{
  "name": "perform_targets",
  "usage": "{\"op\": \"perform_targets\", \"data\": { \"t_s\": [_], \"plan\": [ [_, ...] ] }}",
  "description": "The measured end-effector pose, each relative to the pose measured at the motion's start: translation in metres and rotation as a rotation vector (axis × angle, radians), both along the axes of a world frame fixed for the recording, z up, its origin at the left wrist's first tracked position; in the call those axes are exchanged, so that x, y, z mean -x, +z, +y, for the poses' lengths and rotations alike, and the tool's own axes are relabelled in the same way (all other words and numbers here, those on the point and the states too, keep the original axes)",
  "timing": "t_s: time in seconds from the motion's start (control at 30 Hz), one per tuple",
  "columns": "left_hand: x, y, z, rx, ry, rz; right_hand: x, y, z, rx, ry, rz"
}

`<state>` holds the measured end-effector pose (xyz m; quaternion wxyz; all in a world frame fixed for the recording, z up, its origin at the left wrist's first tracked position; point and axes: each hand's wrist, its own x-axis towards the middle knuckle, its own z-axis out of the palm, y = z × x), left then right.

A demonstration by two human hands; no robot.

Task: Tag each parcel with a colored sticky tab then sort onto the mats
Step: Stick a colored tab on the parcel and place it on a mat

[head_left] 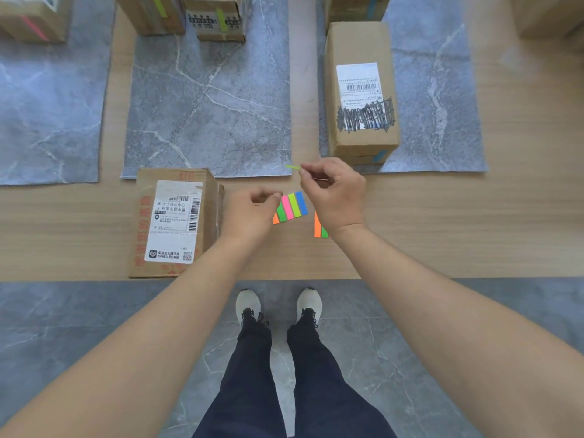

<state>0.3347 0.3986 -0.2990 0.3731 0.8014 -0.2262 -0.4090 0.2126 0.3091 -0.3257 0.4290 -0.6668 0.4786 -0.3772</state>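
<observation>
My right hand [333, 192] pinches a thin yellow-green sticky tab [293, 167] between thumb and forefinger, above the table's front strip. My left hand [251, 213] holds the left edge of a pad of sticky tabs [292, 206] with orange, green, pink, yellow-green and blue strips. A second pad [319, 227] lies partly hidden under my right wrist. A flat cardboard parcel [177, 222] with a white shipping label lies just left of my left hand. It overlaps the front corner of the middle grey mat [208, 102], and no tab shows on it.
On the right mat [442, 105] lies a long box [361, 90] with a blue tab. Two boxes [186, 14] with green tabs stand at the middle mat's far end. A box [31, 18] with a pink tab sits on the left mat [50, 112]. The table edge runs below my wrists.
</observation>
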Motion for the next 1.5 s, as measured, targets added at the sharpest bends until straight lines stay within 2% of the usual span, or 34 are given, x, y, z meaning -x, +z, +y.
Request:
{"op": "perform_targets", "data": {
  "t_s": [0.07,0.17,0.3,0.5,0.63,0.77,0.93,1.1,1.33,1.5],
  "plan": [
    [-0.005,0.013,-0.01,0.0,0.199,0.26,-0.002,0.004,0.003,0.011,0.042,-0.041],
    [-0.011,0.026,-0.018,0.002,0.281,0.426,0.0,0.007,0.005,0.048,0.091,-0.065],
    [-0.01,0.036,-0.022,0.005,0.347,0.523,0.003,0.01,0.007,0.078,0.156,-0.083],
    [-0.007,0.043,-0.019,0.075,0.361,0.522,0.009,0.014,0.013,0.118,0.205,-0.083],
    [-0.006,0.046,-0.013,0.118,0.345,0.491,0.011,0.018,0.02,0.125,0.229,-0.074],
    [-0.005,0.049,0.0,0.18,0.268,0.351,0.013,0.029,0.033,0.148,0.254,-0.075],
    [-0.012,0.06,0.025,0.238,0.15,0.171,0.01,0.04,0.06,-0.031,0.139,-0.142],
    [-0.029,0.068,0.062,0.282,0.049,0.072,-0.001,0.047,0.097,-0.086,0.095,-0.1],
    [-0.05,0.077,0.128,0.304,-0.028,0.008,-0.022,0.06,0.155,-0.047,0.129,0.046],
    [-0.068,0.067,0.173,0.331,-0.049,-0.01,-0.033,0.06,0.183,0.129,0.326,0.221]
  ]
}}
